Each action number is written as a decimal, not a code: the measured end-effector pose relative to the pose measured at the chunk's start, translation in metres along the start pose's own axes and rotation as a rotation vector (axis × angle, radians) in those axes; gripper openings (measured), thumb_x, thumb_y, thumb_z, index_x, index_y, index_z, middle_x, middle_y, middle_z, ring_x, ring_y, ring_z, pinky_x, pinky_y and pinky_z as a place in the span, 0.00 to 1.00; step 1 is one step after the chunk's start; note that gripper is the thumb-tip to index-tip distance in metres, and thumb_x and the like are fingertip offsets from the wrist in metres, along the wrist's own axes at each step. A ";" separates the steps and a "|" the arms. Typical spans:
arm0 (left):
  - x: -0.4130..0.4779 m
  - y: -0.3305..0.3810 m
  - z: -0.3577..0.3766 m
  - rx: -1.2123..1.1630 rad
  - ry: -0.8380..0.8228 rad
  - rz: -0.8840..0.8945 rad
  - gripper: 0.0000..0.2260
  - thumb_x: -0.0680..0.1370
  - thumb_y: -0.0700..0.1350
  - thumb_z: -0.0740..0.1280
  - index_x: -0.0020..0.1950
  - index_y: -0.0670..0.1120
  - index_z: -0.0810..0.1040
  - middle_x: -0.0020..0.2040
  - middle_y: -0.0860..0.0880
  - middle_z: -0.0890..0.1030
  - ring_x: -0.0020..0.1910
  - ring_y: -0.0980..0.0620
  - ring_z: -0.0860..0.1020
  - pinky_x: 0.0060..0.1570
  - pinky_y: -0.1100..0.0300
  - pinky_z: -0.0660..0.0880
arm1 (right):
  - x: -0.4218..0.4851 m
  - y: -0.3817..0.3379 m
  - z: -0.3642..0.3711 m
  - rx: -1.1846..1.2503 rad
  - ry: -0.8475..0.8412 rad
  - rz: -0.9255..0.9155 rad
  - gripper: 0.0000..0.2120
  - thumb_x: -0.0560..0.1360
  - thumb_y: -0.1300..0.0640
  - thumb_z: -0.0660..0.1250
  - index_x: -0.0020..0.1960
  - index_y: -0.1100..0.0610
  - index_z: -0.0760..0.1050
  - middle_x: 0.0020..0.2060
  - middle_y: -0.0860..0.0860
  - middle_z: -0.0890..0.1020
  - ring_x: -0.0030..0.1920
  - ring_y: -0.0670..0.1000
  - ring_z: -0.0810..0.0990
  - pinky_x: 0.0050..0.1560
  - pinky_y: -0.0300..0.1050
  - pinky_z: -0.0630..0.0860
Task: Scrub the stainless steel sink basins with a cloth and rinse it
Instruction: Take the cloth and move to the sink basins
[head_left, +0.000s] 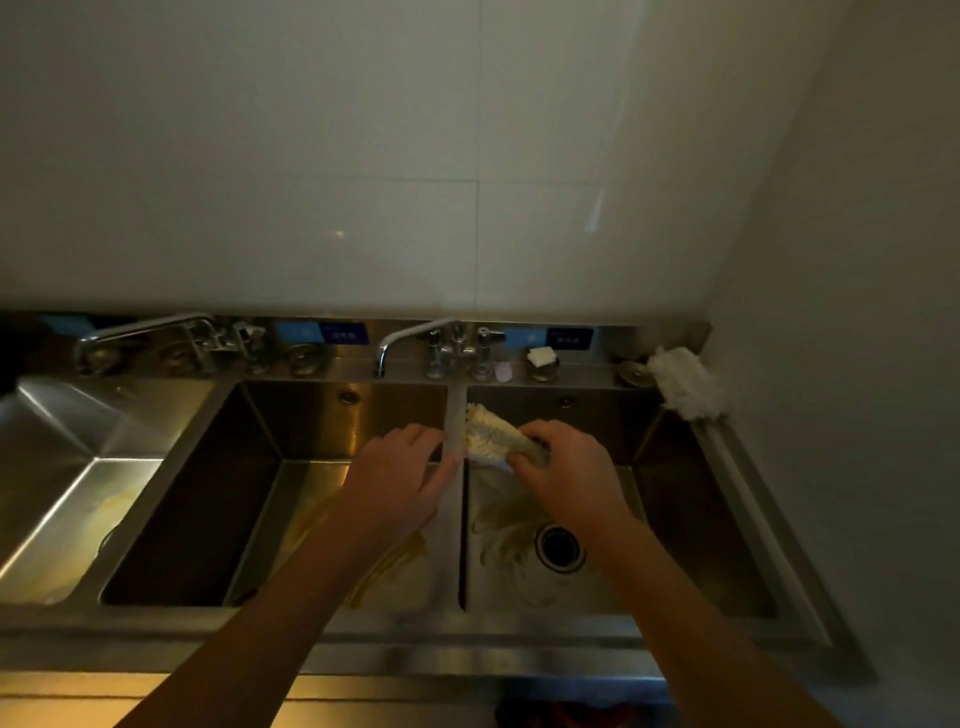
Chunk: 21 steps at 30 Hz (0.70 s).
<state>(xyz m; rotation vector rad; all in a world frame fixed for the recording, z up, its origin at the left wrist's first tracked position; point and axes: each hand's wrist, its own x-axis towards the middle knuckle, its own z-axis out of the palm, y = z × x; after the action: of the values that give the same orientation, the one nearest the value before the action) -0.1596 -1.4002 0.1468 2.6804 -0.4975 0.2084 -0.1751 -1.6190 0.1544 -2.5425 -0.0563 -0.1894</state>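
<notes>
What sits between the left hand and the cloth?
In the head view, only the steel divider separates the left hand from the cloth.

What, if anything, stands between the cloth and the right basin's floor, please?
Nothing visible does: the right hand grips the cloth over the right basin, and the left hand is off to the side, at the divider.

Left hand (402, 470) flat, right hand (563, 467) curled, gripping.
</notes>
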 end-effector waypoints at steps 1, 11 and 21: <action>0.000 0.001 0.000 -0.003 -0.001 -0.002 0.22 0.82 0.60 0.54 0.64 0.50 0.77 0.58 0.52 0.80 0.51 0.55 0.77 0.50 0.56 0.74 | 0.000 0.002 -0.002 -0.001 0.004 -0.008 0.12 0.76 0.47 0.69 0.59 0.45 0.77 0.50 0.42 0.80 0.45 0.40 0.77 0.47 0.40 0.78; -0.003 0.048 0.013 0.002 -0.030 0.043 0.30 0.80 0.65 0.46 0.67 0.49 0.76 0.60 0.52 0.79 0.55 0.54 0.77 0.55 0.54 0.75 | -0.018 0.038 -0.029 0.034 0.008 0.013 0.14 0.76 0.47 0.69 0.60 0.46 0.77 0.51 0.42 0.80 0.47 0.41 0.78 0.50 0.43 0.79; 0.004 0.073 0.046 0.015 -0.056 0.057 0.20 0.83 0.61 0.53 0.66 0.52 0.75 0.58 0.54 0.79 0.53 0.56 0.77 0.53 0.56 0.76 | -0.028 0.090 -0.042 0.081 0.021 0.075 0.12 0.75 0.47 0.70 0.58 0.46 0.78 0.48 0.42 0.81 0.46 0.42 0.79 0.47 0.45 0.80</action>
<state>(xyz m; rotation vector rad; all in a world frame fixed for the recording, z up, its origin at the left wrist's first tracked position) -0.1801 -1.4827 0.1326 2.6948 -0.5920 0.1548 -0.2005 -1.7171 0.1348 -2.4570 0.0385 -0.1806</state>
